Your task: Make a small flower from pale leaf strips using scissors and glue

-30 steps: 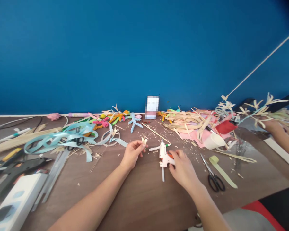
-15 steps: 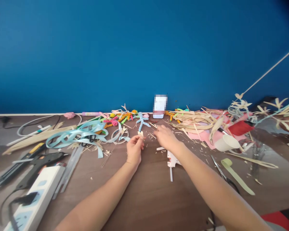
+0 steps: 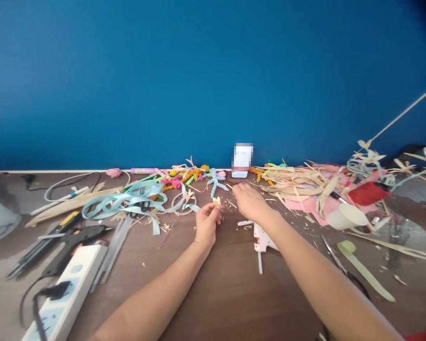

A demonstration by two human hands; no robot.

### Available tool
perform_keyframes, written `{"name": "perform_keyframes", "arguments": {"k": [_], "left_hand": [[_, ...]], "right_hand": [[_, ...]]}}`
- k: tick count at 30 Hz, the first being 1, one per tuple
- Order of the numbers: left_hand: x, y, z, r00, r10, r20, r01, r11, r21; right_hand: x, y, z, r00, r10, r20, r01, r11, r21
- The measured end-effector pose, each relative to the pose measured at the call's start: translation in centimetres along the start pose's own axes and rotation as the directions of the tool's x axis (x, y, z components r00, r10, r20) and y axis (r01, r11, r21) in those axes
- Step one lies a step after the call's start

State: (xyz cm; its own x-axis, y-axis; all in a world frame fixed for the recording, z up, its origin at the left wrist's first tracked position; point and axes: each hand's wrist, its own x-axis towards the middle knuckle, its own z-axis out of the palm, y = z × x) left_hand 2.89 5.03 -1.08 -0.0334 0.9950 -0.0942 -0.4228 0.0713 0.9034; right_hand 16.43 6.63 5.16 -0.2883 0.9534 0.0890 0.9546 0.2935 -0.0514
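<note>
Glue gun [image 3: 263, 239] central; scissors [image 3: 347, 273] right

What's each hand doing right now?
Left hand: closed, pinching a pale flower-like piece.
Right hand: grip hidden; can't tell if open, closed or holding anything.

A plain wall [image 3: 199, 80] of deep blue rises in front of me, a touch paler over on the left and darkening toward the upper right. A thin white strip [image 3: 71, 171] runs low along it, just where the brown tabletop [image 3: 220, 293] meets it. Soft light falls over the room, leaving a greyish sheen on the dark surface toward both sides.
</note>
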Motion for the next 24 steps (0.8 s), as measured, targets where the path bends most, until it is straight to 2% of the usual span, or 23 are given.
{"name": "perform_keyframes", "arguments": {"k": [2,4,7,9,13,24], "left_hand": [[0.0,0.1,0.0,1.000,0.000,0.009,-0.001,1.000,0.009],[-0.1,0.1,0.0,0.999,0.009,0.038,-0.010,1.000,0.017],[-0.3,0.1,0.1,0.993,0.013,0.114,-0.015,1.000,0.016],[-0.5,0.1,0.2,0.986,0.014,0.168,-0.018,1.000,0.017],[-0.8,0.1,0.3,0.974,-0.005,0.227,-0.009,0.998,0.062],[-0.9,0.3,0.5,0.966,-0.015,0.259,-0.011,0.995,0.098]], "right_hand": [[-1.6,-1.1,-0.2,0.984,0.163,-0.072,-0.135,0.946,0.295],[-3.3,-2.5,0.2,0.973,0.219,-0.072,-0.141,0.813,0.565],[-5.1,-4.2,1.4,0.941,0.322,-0.106,-0.143,0.662,0.736],[-5.6,-4.7,2.1,0.911,0.387,-0.143,-0.144,0.622,0.769],[-5.7,-4.7,2.5,0.880,0.434,-0.195,-0.146,0.636,0.757],[-6.3,-4.2,2.9,0.875,0.445,-0.191,-0.182,0.668,0.722]]}}
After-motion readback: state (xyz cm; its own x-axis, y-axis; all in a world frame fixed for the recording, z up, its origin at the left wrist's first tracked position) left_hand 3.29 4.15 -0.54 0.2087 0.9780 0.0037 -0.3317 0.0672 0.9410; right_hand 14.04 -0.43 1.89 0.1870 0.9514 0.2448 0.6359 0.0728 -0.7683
